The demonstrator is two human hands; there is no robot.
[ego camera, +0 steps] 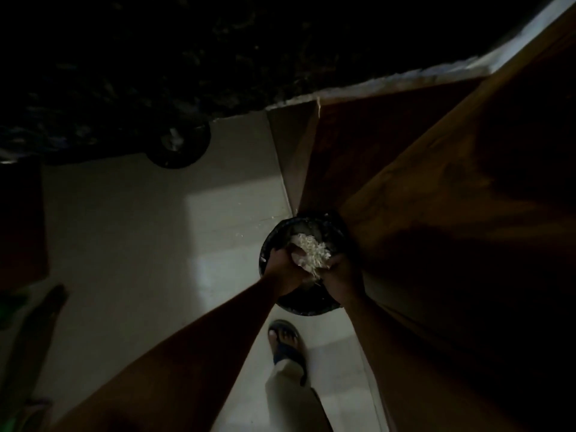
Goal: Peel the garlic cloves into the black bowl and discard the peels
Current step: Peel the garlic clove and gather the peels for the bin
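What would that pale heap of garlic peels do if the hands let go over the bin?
The garlic peels look thin and flaky, so probably very light and apt to drift. The left hand and right hand cup them together above the round black bin, which suggests they scatter easily. Pale flecks on the floor near the bin hint the same.

We count two hands (282, 271) (341, 272) and one heap of garlic peels (311, 252). We also see one dark round bin (299, 307) and one sandalled foot (285, 341).
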